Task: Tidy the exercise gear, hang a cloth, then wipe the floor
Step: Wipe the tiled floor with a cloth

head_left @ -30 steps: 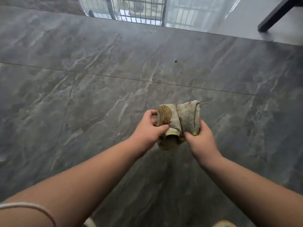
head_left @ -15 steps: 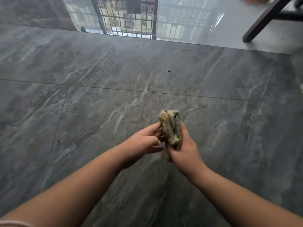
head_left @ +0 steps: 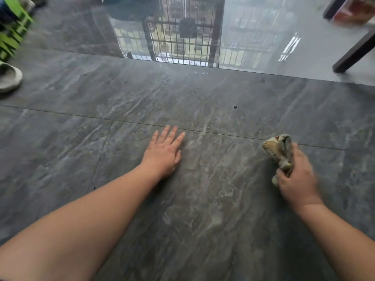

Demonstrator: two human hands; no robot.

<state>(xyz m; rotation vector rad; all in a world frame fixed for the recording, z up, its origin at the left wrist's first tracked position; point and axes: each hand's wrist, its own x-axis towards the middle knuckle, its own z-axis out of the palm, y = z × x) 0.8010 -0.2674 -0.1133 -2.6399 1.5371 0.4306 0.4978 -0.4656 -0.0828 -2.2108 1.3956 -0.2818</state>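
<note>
The cloth (head_left: 281,157) is bunched into a tight wad in the right hand (head_left: 297,177), whose fingers (head_left: 284,175) are curled closed around its lower half, so the frayed, yellowish top sticks up above the fist; it sits low over the floor (head_left: 213,199), though whether it touches the tile cannot be told. The left hand (head_left: 163,154) lies flat, palm down on the floor, fingers spread and empty, apparently bracing the person's weight. Judging from this, the task is in its last part: the wiping seems just to be starting, with pale smears and dull patches between the hands not yet cleaned. No exercise gear or hung cloth is in view, so those steps cannot be checked from here. Further out, a small dark speck (head_left: 235,107) lies on the tile beyond the grout line. A grey slipper (head_left: 9,77) sits at the far left edge near something green and blurred (head_left: 12,27), and dark furniture legs (head_left: 353,53) stand at the upper right. Nothing lies in the stretch right ahead; the braced hand itself is the only thing the cloth must work around.
</note>
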